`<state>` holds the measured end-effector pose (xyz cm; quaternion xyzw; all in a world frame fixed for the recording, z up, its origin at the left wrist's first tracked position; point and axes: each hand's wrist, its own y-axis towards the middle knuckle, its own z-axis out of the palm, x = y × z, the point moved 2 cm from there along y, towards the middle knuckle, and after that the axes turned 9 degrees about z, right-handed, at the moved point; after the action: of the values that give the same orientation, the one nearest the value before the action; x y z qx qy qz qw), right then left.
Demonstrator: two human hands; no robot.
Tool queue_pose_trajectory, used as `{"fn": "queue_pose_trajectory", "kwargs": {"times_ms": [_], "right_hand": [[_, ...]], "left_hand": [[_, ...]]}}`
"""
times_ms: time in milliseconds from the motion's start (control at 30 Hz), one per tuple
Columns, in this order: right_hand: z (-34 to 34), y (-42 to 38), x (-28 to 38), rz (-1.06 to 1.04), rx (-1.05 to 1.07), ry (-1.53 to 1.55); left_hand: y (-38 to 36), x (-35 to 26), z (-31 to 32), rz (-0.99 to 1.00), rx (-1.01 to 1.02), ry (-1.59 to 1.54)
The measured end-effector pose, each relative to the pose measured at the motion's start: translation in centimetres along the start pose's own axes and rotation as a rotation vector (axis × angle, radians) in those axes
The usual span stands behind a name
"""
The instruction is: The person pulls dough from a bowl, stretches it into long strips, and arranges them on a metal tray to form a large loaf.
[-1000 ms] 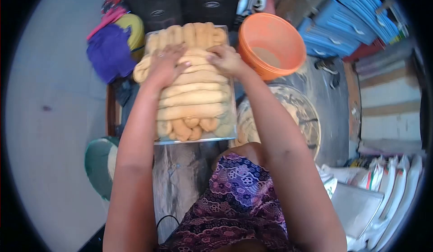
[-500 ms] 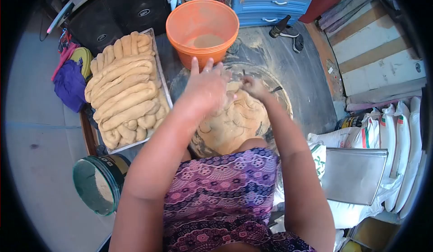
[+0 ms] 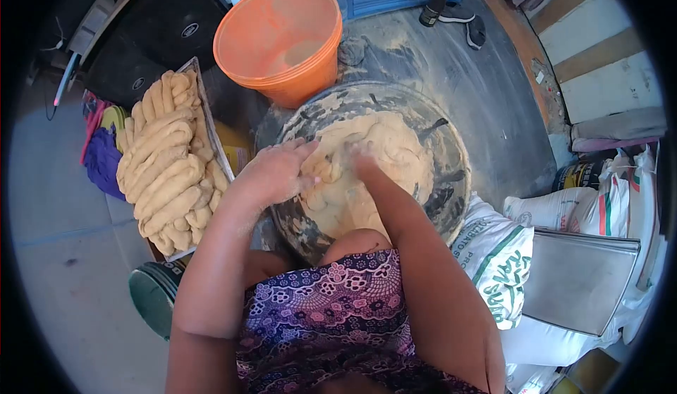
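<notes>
A wide dark basin (image 3: 446,175), its walls smeared with dough and flour, stands in front of my knees. In it lies a broad mass of pale dough (image 3: 395,144) with a lumpy, folded surface. My left hand (image 3: 271,173), dusted with flour, is at the basin's left side, its fingers apart and reaching over the dough edge. Near the dough's middle is my right hand (image 3: 360,158); motion smears its fingers, so their grip does not show. The two hands are a short way apart.
Behind the basin stands an orange bucket (image 3: 282,77). Long dough rolls (image 3: 166,168) are heaped on a tray at left. A green bucket (image 3: 148,295) is at lower left. White sacks (image 3: 493,253) and a metal tray (image 3: 582,278) lie right; a dark bottle (image 3: 434,5) stands at the back.
The view has shifted. My right hand has moved from the dough's far edge to its middle. My left hand has come down from above the dough to its left edge.
</notes>
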<state>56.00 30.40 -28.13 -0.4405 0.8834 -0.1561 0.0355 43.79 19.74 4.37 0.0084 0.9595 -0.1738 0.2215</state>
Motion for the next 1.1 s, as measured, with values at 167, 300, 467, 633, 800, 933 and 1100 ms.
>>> {"fn": "queue_pose_trajectory", "kwargs": {"times_ms": [167,300,467,633,800,933,1100], "right_hand": [[-3.0,-2.5,-3.2,0.306,0.100,0.231],[-3.1,-4.5,-7.0,0.489,-0.123,0.401],[-8.8,-7.1,-7.4,0.049,-0.047,1.411],[-18.6,-9.1,-4.7,-0.180,-0.015,1.786],[-25.3,-9.9,-1.8,-0.106,0.129,1.866],[-23.5,-9.8,-0.1,-0.350,-0.112,1.389],[-21.5,-9.9,0.4,-0.244,0.024,1.266]], "left_hand": [[0.1,1.3,0.6,-0.099,0.135,-0.034],[0.5,1.2,0.4,-0.068,0.040,-0.020],[2.2,1.3,1.1,-0.069,0.120,-0.114],[4.5,2.1,5.1,0.236,-0.190,-0.213],[5.3,-2.4,1.1,0.276,-0.247,-0.845],[6.1,-0.4,2.1,0.004,-0.167,-0.505],[5.5,1.5,5.1,-0.037,-0.107,-0.550]]}}
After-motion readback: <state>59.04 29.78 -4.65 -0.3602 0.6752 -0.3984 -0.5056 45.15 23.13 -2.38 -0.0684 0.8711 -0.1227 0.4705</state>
